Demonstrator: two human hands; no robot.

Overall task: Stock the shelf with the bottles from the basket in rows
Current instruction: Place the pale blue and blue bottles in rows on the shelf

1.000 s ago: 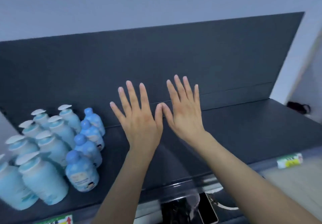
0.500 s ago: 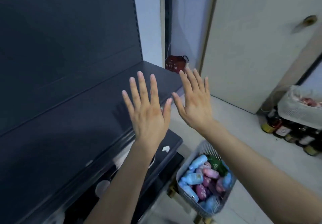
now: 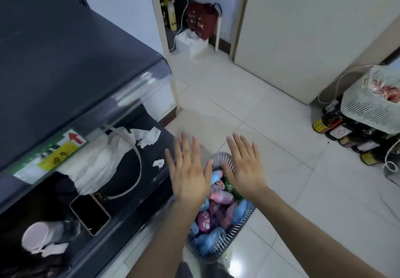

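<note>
Head view: left hand [image 3: 188, 176] and right hand [image 3: 244, 169] hover side by side, each grip spread flat and holding nothing, above the basket [image 3: 237, 233] of pink and blue bottles [image 3: 220, 197], standing on the tiled floor [image 3: 281, 126] beside the shelf [image 3: 65, 61] unit's end corner.

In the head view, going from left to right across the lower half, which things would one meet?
Pink cup → phone → left hand → right hand → dark bottles on the floor. The basket is left out because it overlaps both hands.

Both hands — left [image 3: 187, 177], right [image 3: 244, 169] — hover flat-fingered over the bottle-filled basket [image 3: 232, 234].
</note>
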